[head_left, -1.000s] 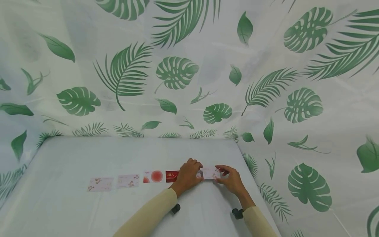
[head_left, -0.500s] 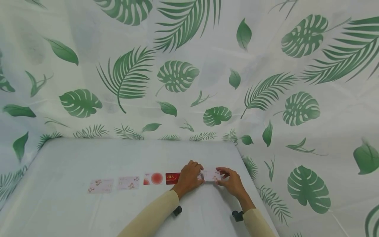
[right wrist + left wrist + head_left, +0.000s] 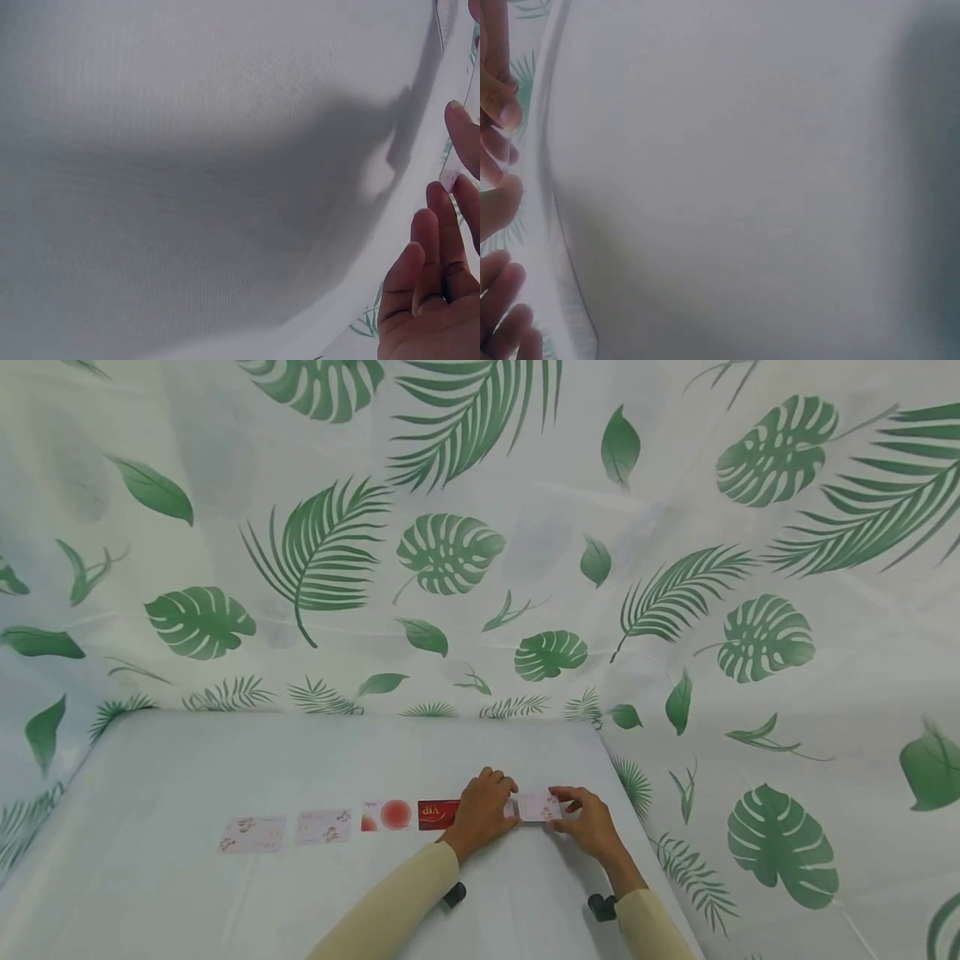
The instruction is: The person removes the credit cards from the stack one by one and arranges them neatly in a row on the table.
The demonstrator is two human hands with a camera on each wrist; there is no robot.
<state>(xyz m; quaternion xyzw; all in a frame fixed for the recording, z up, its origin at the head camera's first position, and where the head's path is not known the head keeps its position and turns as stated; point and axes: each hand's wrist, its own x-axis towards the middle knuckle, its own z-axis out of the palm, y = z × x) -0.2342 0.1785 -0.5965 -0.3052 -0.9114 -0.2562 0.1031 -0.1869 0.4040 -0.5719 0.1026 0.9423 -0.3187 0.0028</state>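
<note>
In the head view, a pale pink printed card (image 3: 538, 807) is raised a little over the white table. My right hand (image 3: 588, 822) grips its right end, thumb below and index finger above. At its left edge are the thumb and fingertips of my left hand (image 3: 486, 806), curled in a matching grip. Another pale card (image 3: 509, 808) lies partly hidden beneath the left hand. Just left of that hand is a red VIP card (image 3: 438, 814), its right end covered. In the right wrist view, the right fingers (image 3: 450, 225) pinch a pale card corner.
Further left in the row lie a white card with a red circle (image 3: 386, 815) and two pale pink cards, one nearer (image 3: 322, 827) and one at the far left (image 3: 252, 834). The white table (image 3: 150, 893) meets a leaf-printed curtain (image 3: 450, 635) behind and at the right.
Both hands keep nearly the same position at the held card, with only a slight shift to the right. The head view has tilted slightly; the other cards lie unchanged.
</note>
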